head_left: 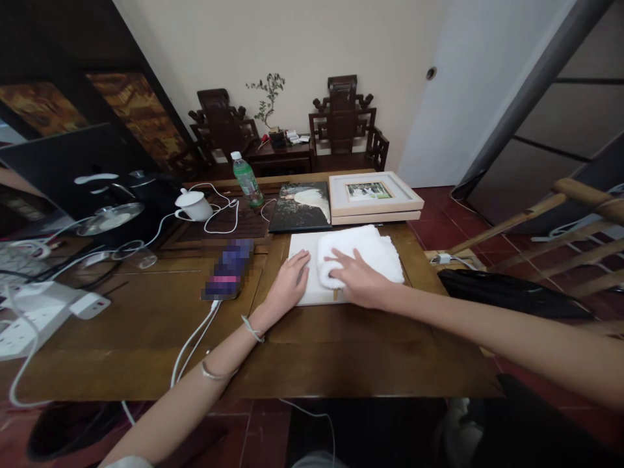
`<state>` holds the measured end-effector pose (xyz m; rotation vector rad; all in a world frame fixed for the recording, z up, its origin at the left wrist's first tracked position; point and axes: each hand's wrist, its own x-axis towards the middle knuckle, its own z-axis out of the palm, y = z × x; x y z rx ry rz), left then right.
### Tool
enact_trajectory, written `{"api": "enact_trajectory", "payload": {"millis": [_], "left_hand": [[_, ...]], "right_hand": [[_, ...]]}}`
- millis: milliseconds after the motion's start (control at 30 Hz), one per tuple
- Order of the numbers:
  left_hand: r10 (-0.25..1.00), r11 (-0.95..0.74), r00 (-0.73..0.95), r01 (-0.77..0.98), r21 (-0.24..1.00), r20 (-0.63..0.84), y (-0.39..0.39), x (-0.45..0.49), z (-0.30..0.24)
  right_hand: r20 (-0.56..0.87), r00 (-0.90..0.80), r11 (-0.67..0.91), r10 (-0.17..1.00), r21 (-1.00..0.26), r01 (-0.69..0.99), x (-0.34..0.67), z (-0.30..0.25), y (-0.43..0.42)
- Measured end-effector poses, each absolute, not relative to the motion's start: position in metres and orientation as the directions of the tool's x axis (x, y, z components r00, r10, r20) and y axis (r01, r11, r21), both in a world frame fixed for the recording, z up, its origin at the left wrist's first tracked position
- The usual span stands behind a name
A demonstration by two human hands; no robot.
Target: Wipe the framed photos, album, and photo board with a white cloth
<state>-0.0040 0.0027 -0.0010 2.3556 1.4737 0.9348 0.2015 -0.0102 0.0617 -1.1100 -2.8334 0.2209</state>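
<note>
A white folded towel (363, 244) lies on a flat white panel (312, 296), possibly a picture, with a small tan detail at its near edge. My right hand (358, 279) rests on the towel's left part, its fingers spread over the fabric and pressing down. The towel hides much of the panel and reaches past its right side. On the panel's left edge lies my left hand (291, 279), flat with fingers stretched out and holding nothing. Just behind are a dark photo print (302, 205) of a figure in white and stacked pale wooden picture frames (375, 195).
On the wooden table (361, 357), a phone (228, 270) with a white cable lies left of my hands. Farther left are a lidded white cup (194, 205), a green-labelled bottle (247, 180), a glass-lidded pot (114, 221) and a power strip (36, 315). A wooden chair (511, 221) stands right.
</note>
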Motion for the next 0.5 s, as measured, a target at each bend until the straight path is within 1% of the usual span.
{"api": "enact_trajectory", "payload": {"millis": [100,267,367,500], "left_hand": [[0.870,-0.471,0.299,0.742,0.477,0.393,0.002,-0.004,0.000],[0.871,-0.467,0.295,0.746,0.475,0.394,0.001,-0.003,0.002],[0.867,-0.475,0.304,0.742,0.472,0.395,0.002,-0.002,0.002],[0.867,-0.478,0.312,0.742,0.471,0.389,0.003,-0.003,0.001]], "right_hand": [[-0.002,-0.773,0.760,0.634,-0.181,0.624,0.204,0.064,-0.045],[-0.093,-0.805,0.762,0.586,-0.275,0.586,0.212,0.076,-0.081],[-0.078,-0.776,0.728,0.626,-0.300,0.617,0.215,0.079,-0.079],[-0.048,-0.710,0.682,0.703,-0.237,0.692,0.213,0.078,-0.047]]}}
